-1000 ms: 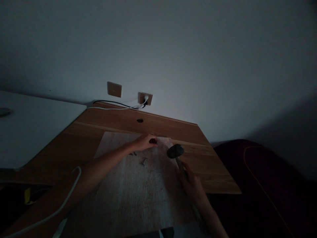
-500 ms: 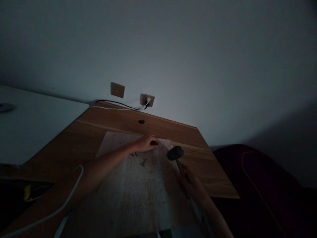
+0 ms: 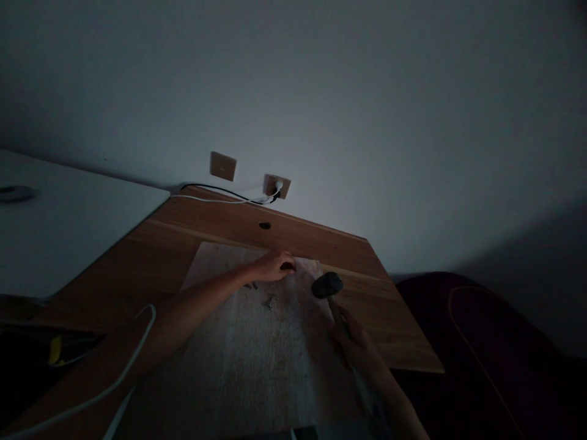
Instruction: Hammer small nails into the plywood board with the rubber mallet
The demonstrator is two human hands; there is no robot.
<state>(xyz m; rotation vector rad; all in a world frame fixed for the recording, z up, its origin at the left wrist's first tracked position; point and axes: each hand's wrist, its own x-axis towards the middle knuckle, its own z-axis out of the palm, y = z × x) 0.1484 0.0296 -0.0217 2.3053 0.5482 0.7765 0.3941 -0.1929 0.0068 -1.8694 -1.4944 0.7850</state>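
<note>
My right hand [image 3: 355, 342] is wrapped round the handle of a mallet [image 3: 327, 285] with a thick dark head. The head hangs over the right edge of a pale wooden board [image 3: 257, 354]. At the far side of this board my left hand [image 3: 277, 266] is closed, thumb and fingers brought together in a pinch; whatever is between them is too small and dark to make out. Nearer to me lies a small heap of thin metal bits that look like nails [image 3: 271, 302]. A few more small dark bits [image 3: 252, 285] lie beside my left wrist.
Under the board is a brown wooden table [image 3: 380, 305] with a round cable hole [image 3: 265, 225]. Cords run along its back to a wall socket [image 3: 277, 186]. A white surface [image 3: 82, 226] adjoins on the left. A pale cord [image 3: 123, 376] crosses in front of my left arm.
The view has shifted slightly. Both hands keep nearly the same places over the board, the left one pinched and the right one gripping the mallet.
</note>
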